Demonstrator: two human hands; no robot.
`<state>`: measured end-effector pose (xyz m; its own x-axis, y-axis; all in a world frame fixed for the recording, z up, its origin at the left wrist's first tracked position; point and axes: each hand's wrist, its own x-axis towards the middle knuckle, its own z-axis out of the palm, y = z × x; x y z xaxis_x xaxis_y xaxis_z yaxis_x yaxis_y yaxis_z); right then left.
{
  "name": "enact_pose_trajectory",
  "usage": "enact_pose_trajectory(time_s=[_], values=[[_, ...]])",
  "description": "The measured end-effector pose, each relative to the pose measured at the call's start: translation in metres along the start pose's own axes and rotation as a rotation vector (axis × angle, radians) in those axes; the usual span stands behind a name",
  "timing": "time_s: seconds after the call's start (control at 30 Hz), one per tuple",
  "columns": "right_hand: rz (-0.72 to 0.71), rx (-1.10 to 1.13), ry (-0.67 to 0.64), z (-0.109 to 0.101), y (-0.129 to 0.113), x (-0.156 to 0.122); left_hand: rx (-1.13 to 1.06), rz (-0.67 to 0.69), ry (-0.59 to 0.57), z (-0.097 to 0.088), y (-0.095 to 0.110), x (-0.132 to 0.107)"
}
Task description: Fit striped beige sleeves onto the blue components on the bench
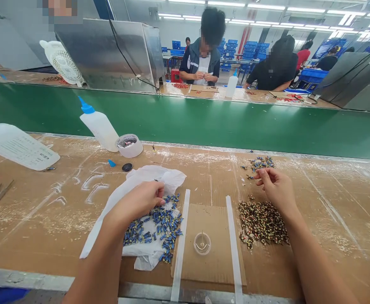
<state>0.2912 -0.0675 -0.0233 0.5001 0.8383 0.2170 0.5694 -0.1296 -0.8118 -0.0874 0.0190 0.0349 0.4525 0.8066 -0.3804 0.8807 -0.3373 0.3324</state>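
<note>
My left hand (148, 197) is over a heap of small blue-and-yellow pieces (137, 230) on a white sheet (172, 177). Its fingers are curled together, and whatever they hold is hidden. My right hand (276, 188) is closed in a pinch beside a small pile of blue, yellow and dark pieces (264, 161); anything between its fingertips is too small to make out. Below that hand spreads a larger pile of dark brown-and-yellow pieces (261, 221). Between my arms, a small clear cup (202, 249) with a thin upright pin stands on a cardboard piece (210, 270).
White tape strips (232, 240) flank the cardboard. Back left are a squeeze bottle (101, 128), a tape roll (132, 146), a black cap (127, 167) and a lying bottle (20, 145). A green belt (204, 122) runs behind; a co-worker (204, 55) sits across it.
</note>
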Motion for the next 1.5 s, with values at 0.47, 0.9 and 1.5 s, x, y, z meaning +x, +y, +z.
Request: enact_pose_trajectory(time_s=[0.47,0.9,1.5], values=[[0.006,-0.014,-0.051,0.002,-0.002,-0.005,-0.187,0.245,0.084,-0.007,0.02,-0.011],[0.006,0.417,-0.531,0.015,-0.057,-0.041,-0.972,0.406,-0.321,0.03,0.056,0.007],[-0.126,0.314,-1.086,0.046,-0.081,-0.094,-0.869,0.374,-0.166,0.056,0.056,0.024]])
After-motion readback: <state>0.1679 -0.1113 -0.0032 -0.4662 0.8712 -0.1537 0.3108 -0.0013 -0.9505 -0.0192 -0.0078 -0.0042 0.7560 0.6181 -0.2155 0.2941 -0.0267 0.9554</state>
